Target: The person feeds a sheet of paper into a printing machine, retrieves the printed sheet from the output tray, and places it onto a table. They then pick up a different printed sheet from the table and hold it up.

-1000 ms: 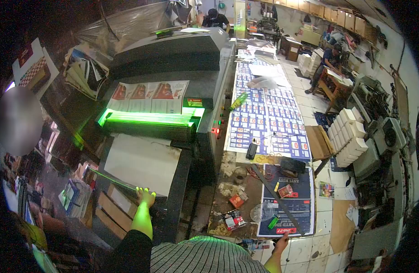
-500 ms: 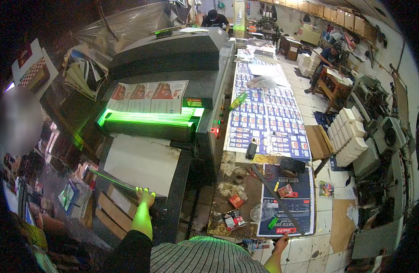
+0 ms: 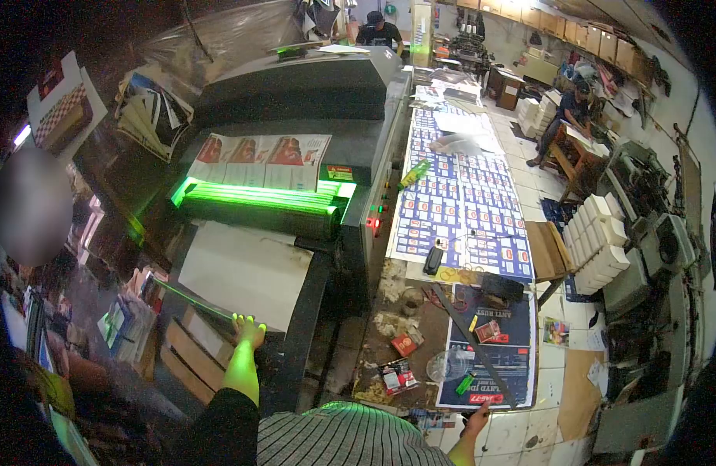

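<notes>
My left hand [image 3: 249, 330], lit green, rests with its fingers apart at the near edge of a pale sheet [image 3: 245, 268]. That sheet lies on the tray of a dark machine [image 3: 296, 93] with glowing green rollers [image 3: 261, 199]. Over the rollers lies a printed sheet with red pictures [image 3: 257, 161]. At the near edge of the worktable, my right hand [image 3: 476, 420] touches the corner of a dark blue poster [image 3: 494, 365]; its fingers are too small to read. A long dark ruler [image 3: 470, 334] crosses the poster.
Cigarette packs [image 3: 407, 341], a clear round dish [image 3: 449, 365] and a green lighter [image 3: 466, 383] lie on the table. Blue printed sheets [image 3: 459, 210] cover its far part. White stacks [image 3: 595, 241] stand right. One person [image 3: 571, 116] sits back right; another [image 3: 379, 33] is behind the machine.
The view has shifted slightly, so most things appear a little moved. The seated person at the back right has raised their head somewhat. Both my hands remain in about the same places.
</notes>
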{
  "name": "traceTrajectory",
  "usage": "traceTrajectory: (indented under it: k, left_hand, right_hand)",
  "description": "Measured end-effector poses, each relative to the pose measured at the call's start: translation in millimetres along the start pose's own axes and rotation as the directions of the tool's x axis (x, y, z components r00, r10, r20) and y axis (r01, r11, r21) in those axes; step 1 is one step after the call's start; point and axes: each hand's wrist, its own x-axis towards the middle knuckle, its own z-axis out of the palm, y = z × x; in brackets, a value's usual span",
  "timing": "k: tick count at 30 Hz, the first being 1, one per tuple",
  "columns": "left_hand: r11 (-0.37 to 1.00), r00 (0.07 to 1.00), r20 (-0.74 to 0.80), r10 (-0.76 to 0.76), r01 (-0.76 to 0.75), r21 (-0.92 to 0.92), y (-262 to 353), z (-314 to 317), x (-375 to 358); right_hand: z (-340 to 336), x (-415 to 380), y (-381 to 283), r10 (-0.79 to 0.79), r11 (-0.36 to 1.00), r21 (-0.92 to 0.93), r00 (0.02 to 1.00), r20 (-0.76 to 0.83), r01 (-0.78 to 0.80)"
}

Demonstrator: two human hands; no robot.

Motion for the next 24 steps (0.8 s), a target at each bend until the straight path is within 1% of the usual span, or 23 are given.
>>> traceTrajectory:
  k: [3, 5, 6, 8, 9, 11, 13, 15, 17, 18, 20, 24]
  left_hand:
    - [1.000, 1.000, 0.004, 0.012, -0.012, 0.022, 3, -3, -1]
    - [0.999, 0.998, 0.058, 0.038, -0.038, 0.002, 13, -21, -13]
    - [0.999, 0.998, 0.058, 0.037, -0.037, 0.001, 17, -26, -18]
    - [1.000, 1.000, 0.014, -0.025, 0.025, -0.016, 24, -32, -24]
    - [1.000, 1.000, 0.014, -0.025, 0.025, -0.016, 20, -27, -20]
    - [0.999, 0.999, 0.028, 0.043, -0.044, 0.030, 9, -13, -8]
    - [0.998, 0.997, 0.049, 0.052, -0.053, 0.026, 10, -16, -8]
    - [0.998, 0.996, 0.071, 0.060, -0.062, 0.022, 8, -14, -6]
    - [0.999, 0.999, 0.029, 0.017, -0.018, 0.041, -2, 2, 4]
    - [0.999, 0.999, 0.030, 0.016, -0.017, 0.041, 0, 0, 1]
    - [0.999, 1.000, 0.012, -0.018, 0.019, -0.050, 6, -7, -6]
    - [0.999, 0.998, 0.053, -0.046, 0.046, 0.004, 10, -15, -6]
  right_hand:
    - [1, -3, -3, -0.004, 1.000, 0.025, 1.000, -0.009, 0.004]
    - [3, -6, -3, -0.012, 1.000, 0.021, 1.000, -0.025, 0.012]
    - [3, -6, -3, -0.018, 1.000, 0.019, 0.999, -0.043, 0.019]
    - [4, -5, -3, -0.024, 0.999, 0.033, 0.999, -0.038, 0.025]
    - [5, -7, -4, -0.029, 0.998, 0.047, 0.999, -0.034, 0.031]
    - [3, -6, -5, -0.032, 0.999, 0.033, 0.999, -0.026, 0.033]
    - [3, -8, -7, -0.035, 0.999, 0.018, 0.999, -0.018, 0.035]
    - [4, -12, -11, -0.062, 0.997, 0.047, 0.998, 0.011, 0.061]
    - [5, -13, -11, -0.055, 0.997, 0.046, 0.998, -0.009, 0.056]
    - [5, -12, -9, -0.049, 0.998, 0.046, 0.998, -0.029, 0.050]
    - [3, -8, -5, -0.038, 0.999, 0.033, 0.999, -0.028, 0.039]
    - [3, -4, -3, -0.039, 0.999, 0.006, 0.998, -0.048, 0.040]
